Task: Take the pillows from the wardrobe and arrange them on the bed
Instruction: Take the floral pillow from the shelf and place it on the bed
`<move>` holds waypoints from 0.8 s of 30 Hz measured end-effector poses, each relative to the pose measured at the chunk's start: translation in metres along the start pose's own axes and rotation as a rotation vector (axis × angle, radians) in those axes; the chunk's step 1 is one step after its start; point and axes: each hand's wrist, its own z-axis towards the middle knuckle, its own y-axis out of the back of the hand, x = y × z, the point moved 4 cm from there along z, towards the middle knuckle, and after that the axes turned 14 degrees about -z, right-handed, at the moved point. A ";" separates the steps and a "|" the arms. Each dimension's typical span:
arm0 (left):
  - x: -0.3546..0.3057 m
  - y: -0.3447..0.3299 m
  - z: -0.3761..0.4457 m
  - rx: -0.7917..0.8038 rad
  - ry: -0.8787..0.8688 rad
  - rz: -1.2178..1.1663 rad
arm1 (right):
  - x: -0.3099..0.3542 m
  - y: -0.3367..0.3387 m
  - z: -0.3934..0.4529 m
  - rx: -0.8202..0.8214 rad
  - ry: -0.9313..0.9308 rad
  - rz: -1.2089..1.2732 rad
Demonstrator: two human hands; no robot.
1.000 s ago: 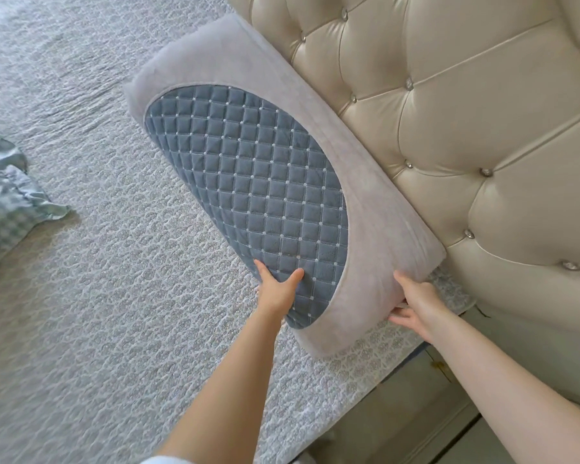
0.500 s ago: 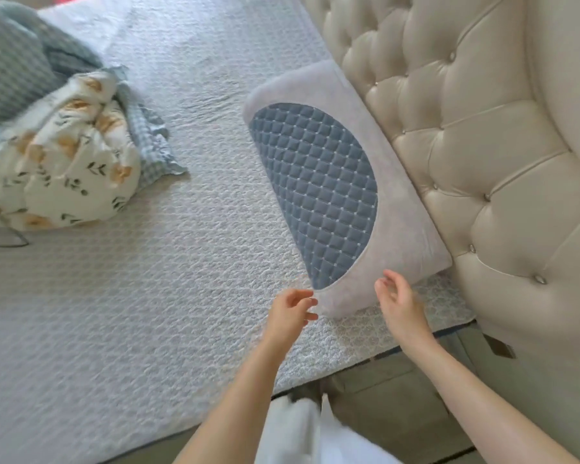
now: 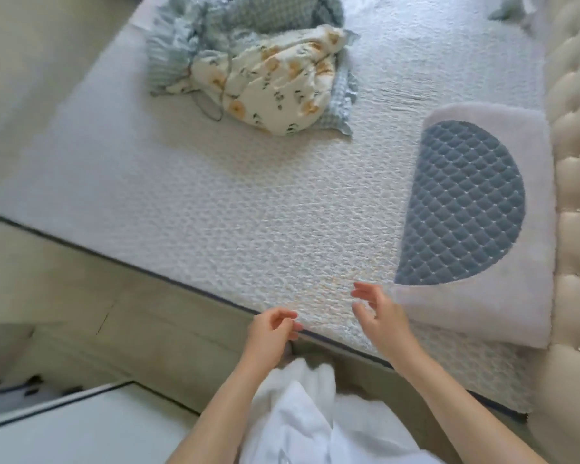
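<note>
Looking from left: white furniture top [image 3: 64, 426] at lower left, beige floor [image 3: 81, 313] beside it. Crumpled floral bedding [image 3: 275, 78] on far part of bed [image 3: 215, 212]. Your left hand [image 3: 272, 333] over bed's near edge, fingers loosely curled, grasping nothing. Your right hand [image 3: 379, 313] just beside pillow's near corner, fingers relaxed and apart, grasping nothing. Pillow [image 3: 529, 296], grey with blue quilted half-circle, lies flat on bed, long edge against tufted headboard [image 3: 576, 162].
</note>
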 end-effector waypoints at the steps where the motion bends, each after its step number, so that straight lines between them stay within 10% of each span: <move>1: 0.002 0.017 -0.006 -0.048 -0.020 -0.017 | 0.014 -0.009 0.003 0.037 0.060 -0.049; 24: 0.017 0.421 -0.044 -0.813 -0.050 -0.319 | 0.390 -0.310 0.005 0.553 0.783 -0.308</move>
